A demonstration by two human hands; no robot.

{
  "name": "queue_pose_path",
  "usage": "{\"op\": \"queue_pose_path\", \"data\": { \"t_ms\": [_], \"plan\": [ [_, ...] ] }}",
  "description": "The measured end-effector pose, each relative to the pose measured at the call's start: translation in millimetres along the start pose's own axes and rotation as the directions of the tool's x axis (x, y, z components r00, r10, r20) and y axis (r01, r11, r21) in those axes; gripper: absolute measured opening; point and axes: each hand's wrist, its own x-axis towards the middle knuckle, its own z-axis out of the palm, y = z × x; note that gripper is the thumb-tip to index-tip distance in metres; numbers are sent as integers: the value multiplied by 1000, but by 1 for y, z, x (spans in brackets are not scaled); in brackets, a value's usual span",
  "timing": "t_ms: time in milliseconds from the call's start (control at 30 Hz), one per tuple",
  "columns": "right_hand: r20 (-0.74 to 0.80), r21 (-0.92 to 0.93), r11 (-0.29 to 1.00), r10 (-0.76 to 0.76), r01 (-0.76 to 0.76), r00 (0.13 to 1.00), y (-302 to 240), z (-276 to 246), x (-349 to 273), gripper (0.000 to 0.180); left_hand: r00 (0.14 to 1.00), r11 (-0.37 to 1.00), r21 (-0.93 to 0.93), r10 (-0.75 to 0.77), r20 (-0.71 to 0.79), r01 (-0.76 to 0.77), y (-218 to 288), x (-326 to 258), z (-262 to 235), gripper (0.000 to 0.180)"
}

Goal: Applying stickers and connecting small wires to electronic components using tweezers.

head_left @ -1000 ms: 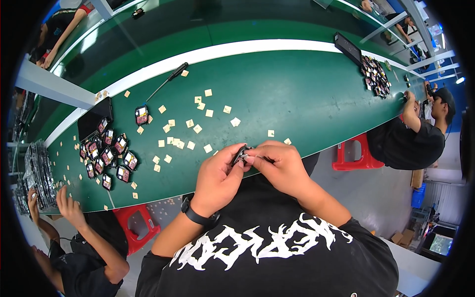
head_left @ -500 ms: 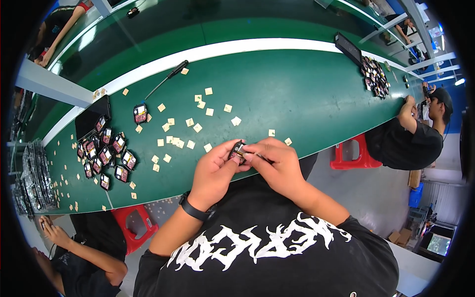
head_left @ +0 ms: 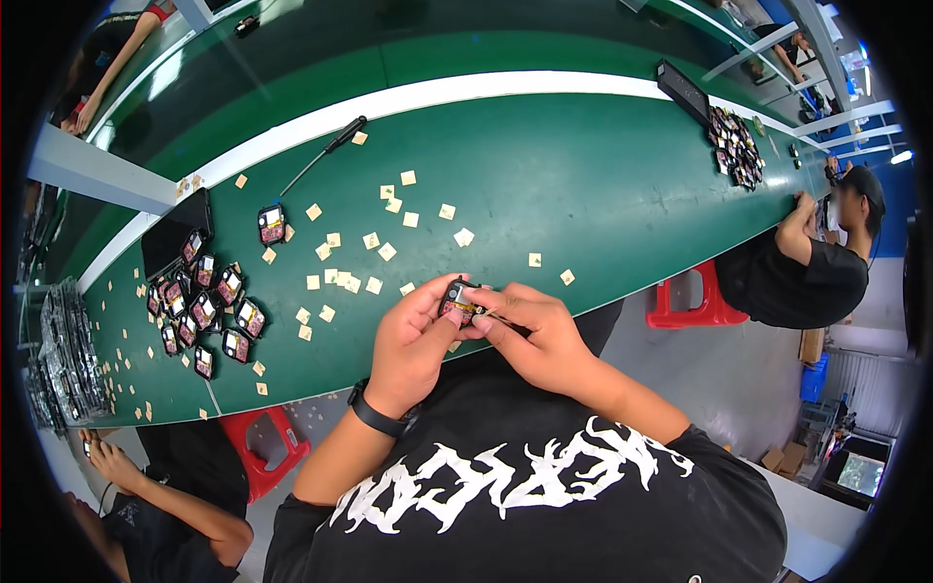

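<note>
My left hand (head_left: 413, 338) is closed around a small black watch-like case (head_left: 455, 293), its inner parts facing up, just over the table's near edge. The left thumb presses on the case's lower part. My right hand (head_left: 539, 335) is closed in a pinch at the case's right side, with a thin dark tool (head_left: 509, 325) running back under its fingers; the tool's exact kind is hidden. Nearest to the hands on the green table (head_left: 583, 165) lie small cream paper squares (head_left: 535, 259).
Several similar open cases (head_left: 202, 309) are heaped at the left beside a black tray (head_left: 175, 238). One case (head_left: 272, 224) lies apart, near a screwdriver (head_left: 326, 154). Another pile (head_left: 736, 151) stands far right. Co-workers sit left and right (head_left: 821, 257); red stools (head_left: 685, 296) stand by the table.
My right fingertips have slid off the case's face toward its right edge, uncovering more of its inside. The case has shifted slightly left in my left hand.
</note>
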Motion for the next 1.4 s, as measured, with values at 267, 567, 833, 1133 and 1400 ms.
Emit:
{"op": "queue_pose_path", "data": {
  "t_ms": [267,567,833,1133,1400],
  "plan": [
    [9,11,998,-61,61,998,2,-6,5,36,1000,998,-58,2,-11,-3,0,-1,-5,39],
    [38,-87,996,10,-6,999,-6,2,5,43,996,998,16,66,-63,-65,-2,1,-2,42],
    [57,-11,999,43,-43,997,-11,2,8,44,992,989,133,79,-101,-66,-6,0,-1,42],
    [-174,-78,989,113,-128,978,10,-44,-10,31,941,926,377,158,-300,-36,35,-47,-25,35],
    [-325,-28,979,183,-203,928,24,-79,-15,19,700,395,916,675,-233,-76,73,-60,-86,32]
  ]
}}
